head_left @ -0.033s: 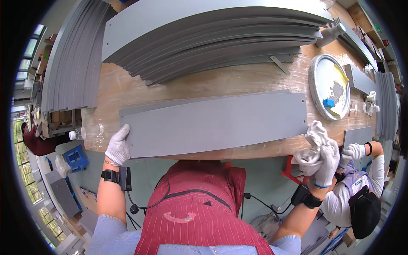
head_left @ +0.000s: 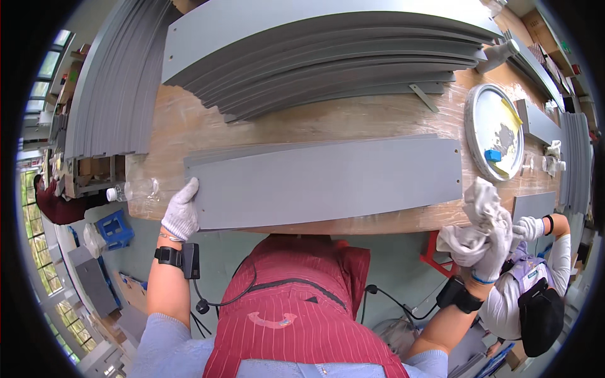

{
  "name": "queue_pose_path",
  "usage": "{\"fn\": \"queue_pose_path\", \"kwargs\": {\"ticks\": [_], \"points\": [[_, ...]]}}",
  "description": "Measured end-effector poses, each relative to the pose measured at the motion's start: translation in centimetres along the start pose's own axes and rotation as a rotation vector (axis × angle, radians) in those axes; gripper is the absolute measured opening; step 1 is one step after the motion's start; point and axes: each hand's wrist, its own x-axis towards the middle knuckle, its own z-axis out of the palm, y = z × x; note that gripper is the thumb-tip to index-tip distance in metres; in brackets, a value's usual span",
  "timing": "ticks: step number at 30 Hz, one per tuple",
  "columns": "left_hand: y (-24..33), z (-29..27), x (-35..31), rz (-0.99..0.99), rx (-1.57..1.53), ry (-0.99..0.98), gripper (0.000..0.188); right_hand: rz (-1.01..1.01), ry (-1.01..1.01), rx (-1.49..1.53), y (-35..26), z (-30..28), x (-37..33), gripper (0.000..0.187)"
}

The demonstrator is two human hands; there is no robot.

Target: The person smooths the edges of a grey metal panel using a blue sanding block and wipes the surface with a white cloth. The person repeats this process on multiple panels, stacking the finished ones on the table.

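Observation:
A long grey panel lies flat along the front of the wooden table. My left hand, in a white glove, grips the panel's left end at the near corner. My right hand, also gloved, is closed on a crumpled white rag just past the panel's right end, at the table's front edge. I wear a black watch on each wrist and a red striped apron.
A fanned stack of grey panels fills the back of the table, and another stack stands at the left. A round metal tray holds a small blue block. A clear plastic bottle lies at the left edge. A co-worker stands at my right.

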Motion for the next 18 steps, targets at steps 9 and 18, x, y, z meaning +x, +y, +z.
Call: {"fn": "queue_pose_path", "kwargs": {"ticks": [9, 18], "points": [[0.7, 1.4, 0.6, -0.043, -0.108, -0.322, 0.075, -0.484, -0.022, -0.993, 2.1, 19.4, -0.2, 0.059], [0.8, 0.5, 0.9, -0.096, -0.165, -0.471, 0.058, -0.53, -0.093, -1.067, -3.3, 35.9, -9.5, 0.064]]}}
